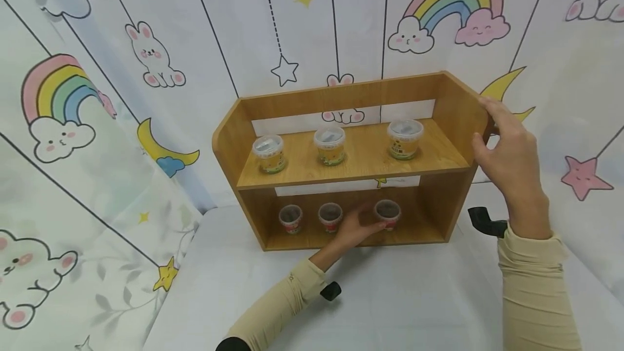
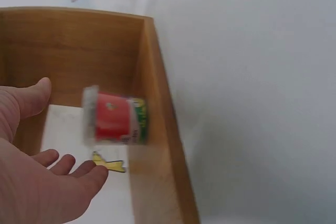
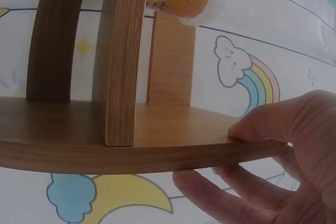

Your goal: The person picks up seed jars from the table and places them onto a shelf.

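Observation:
A two-tier wooden shelf point(image 1: 443, 150) stands on the table. My right hand point(image 1: 514, 150) grips the edge of its right side panel point(image 3: 173, 156), thumb on the inner face and fingers on the outer. In the lower compartment, my left hand point(image 1: 352, 230) reaches toward the rightmost red cup point(image 1: 388, 209). The left wrist view shows its thumb and fingers spread, a gap between them and the red, green-based cup point(image 2: 113, 119). Two more red cups, one in the middle point(image 1: 330, 215) and one at left point(image 1: 291, 218), stand beside it.
Three clear-lidded yellow tubs stand on the upper tier: left point(image 1: 270, 158), middle point(image 1: 330, 150) and right point(image 1: 403, 142). A white cloth point(image 1: 414, 297) covers the table. Behind the shelf hangs a patterned curtain point(image 1: 219, 26) with rainbows and rabbits.

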Available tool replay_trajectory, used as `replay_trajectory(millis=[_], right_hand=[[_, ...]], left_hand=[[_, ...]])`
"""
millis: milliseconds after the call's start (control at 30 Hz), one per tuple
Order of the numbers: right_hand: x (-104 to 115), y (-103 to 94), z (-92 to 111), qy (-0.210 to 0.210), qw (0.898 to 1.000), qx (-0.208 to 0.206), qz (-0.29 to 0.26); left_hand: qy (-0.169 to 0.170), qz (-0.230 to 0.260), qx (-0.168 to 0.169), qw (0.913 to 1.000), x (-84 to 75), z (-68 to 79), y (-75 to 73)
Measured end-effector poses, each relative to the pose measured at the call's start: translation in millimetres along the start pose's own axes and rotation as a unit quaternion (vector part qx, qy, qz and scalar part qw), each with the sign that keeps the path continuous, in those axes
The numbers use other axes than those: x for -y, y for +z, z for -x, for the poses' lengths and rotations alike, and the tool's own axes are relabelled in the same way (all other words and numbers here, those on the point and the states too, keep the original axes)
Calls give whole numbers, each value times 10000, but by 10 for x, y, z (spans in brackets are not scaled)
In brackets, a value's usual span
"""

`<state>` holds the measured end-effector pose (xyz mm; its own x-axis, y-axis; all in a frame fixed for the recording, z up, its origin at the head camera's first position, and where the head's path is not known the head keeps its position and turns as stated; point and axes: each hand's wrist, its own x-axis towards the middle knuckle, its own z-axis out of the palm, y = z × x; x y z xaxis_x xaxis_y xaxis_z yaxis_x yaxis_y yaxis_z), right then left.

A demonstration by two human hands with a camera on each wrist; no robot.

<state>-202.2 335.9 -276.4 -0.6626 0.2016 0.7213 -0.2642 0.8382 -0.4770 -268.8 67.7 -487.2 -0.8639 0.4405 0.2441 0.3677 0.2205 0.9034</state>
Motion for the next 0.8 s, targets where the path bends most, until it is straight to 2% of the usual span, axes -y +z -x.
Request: replay_trajectory(millis=[100, 233, 400, 433, 533, 700, 800], right_hand=[[2, -20, -3, 36, 10000, -29, 40], [-1, -38, -22, 96, 9999, -54, 88], [-11, -42, -28, 147, 9998, -25, 156], [-16, -45, -24, 130, 9998, -2, 166], [-34, -71, -20, 16, 9997, 86, 234], [-27, -132, 4, -253, 9980, 198, 550], [21, -166, 77, -351, 9961, 167, 792]], left_hand=[[-242, 254, 134, 9993, -124, 130, -115], [-282, 538, 286, 9977, -304, 275, -269], [44, 127, 322, 9994, -386, 411, -435], [119, 20, 313, 9994, -344, 425, -456], [250, -144, 295, 9991, -356, 514, -535], [129, -346, 303, 9989, -396, 693, -691], [70, -733, 257, 9970, -415, 794, -793]])
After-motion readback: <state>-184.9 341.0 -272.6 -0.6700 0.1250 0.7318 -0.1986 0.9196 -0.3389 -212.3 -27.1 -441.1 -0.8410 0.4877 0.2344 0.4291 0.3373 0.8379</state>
